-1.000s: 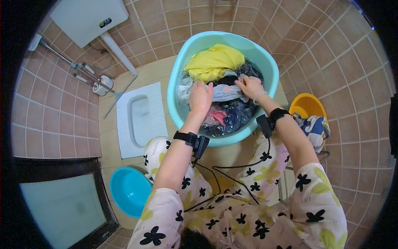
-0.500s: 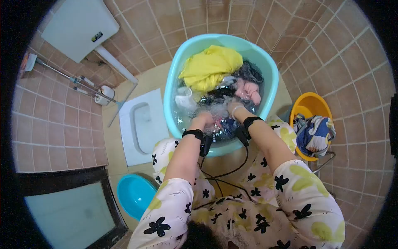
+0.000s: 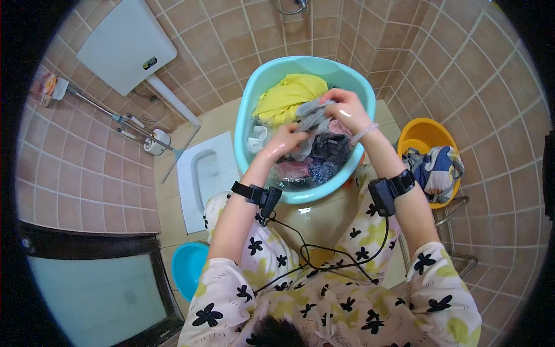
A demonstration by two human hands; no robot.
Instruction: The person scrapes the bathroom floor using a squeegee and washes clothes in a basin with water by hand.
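Observation:
Both of my hands are raised over a light-blue tub (image 3: 245,110) of water and laundry, holding a wet grey cloth (image 3: 314,117) between them. My left hand (image 3: 284,141) pinches its lower left part. The upper right part is gripped by my right hand (image 3: 348,111), which has a pale band at the wrist. A yellow garment (image 3: 289,96) is bunched at the tub's far side. Dark clothes (image 3: 334,153) and a reddish piece (image 3: 293,169) lie in the water below my hands. Pink fabric (image 3: 340,128) shows by my right hand. At the left is a white item (image 3: 258,139).
An orange bucket (image 3: 413,128) with a blue and grey garment (image 3: 436,170) stands on the right. To the left are a squat toilet (image 3: 191,185), a small blue basin (image 3: 188,272) and a mop pole (image 3: 95,104). Black cables (image 3: 306,260) hang between my forearms.
Both hands have come up out of the water and now hold the grey cloth, pulled up above the laundry. The pink fabric is now partly covered. The view has shifted slightly.

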